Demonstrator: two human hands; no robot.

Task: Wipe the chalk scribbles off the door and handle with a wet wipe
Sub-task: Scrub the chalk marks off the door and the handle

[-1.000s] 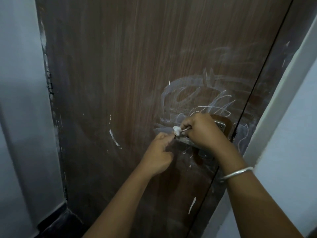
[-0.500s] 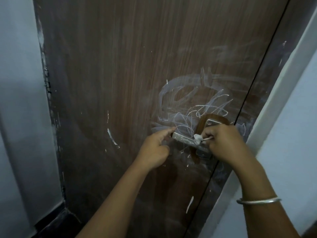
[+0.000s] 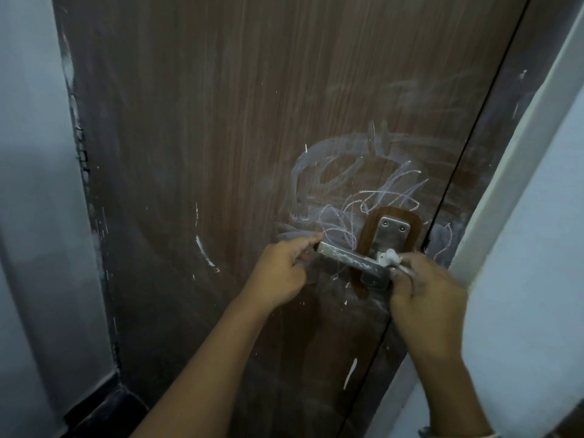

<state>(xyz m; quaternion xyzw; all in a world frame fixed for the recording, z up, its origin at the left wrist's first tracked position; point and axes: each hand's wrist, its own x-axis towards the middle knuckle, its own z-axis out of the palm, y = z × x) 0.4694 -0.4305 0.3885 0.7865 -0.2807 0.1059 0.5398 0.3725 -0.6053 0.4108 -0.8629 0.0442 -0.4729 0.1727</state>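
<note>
Head view: the left hand (image 3: 279,275) has its fingers curled, with the fingertip and thumb pinching the free end of the handle (image 3: 347,260), a metal lever that runs from that hand rightward and slightly down to the right hand (image 3: 425,298). The right hand is closed into a loose fist round a small crumpled wipe (image 3: 391,258); the white wad sticks out above its fingers and presses on the lever's inner end, where the lever meets the metal plate (image 3: 390,237). White chalk streaks show along the top face of the lever between the two hands. The plate, with two screws at its top, rises just above the right hand and sits on a glossy brown backing. Above and between the hands, the door (image 3: 221,137) carries the scribbles (image 3: 357,191): thin white loops nearest the lever and a wider, smeared, cloudy arc higher up. More faint smears lie farther up, toward the right. Left of the left hand there is a short curved white mark (image 3: 205,254) on the wood, and below the right hand a short white dash (image 3: 350,373). A dark vertical gap (image 3: 455,172) runs past the right hand's far side, with a white frame (image 3: 518,147) beyond it. A bangle (image 3: 458,434) shows at the right wrist, at the picture's bottom edge. A pale wall (image 3: 28,184) stands well left of the left hand.
</note>
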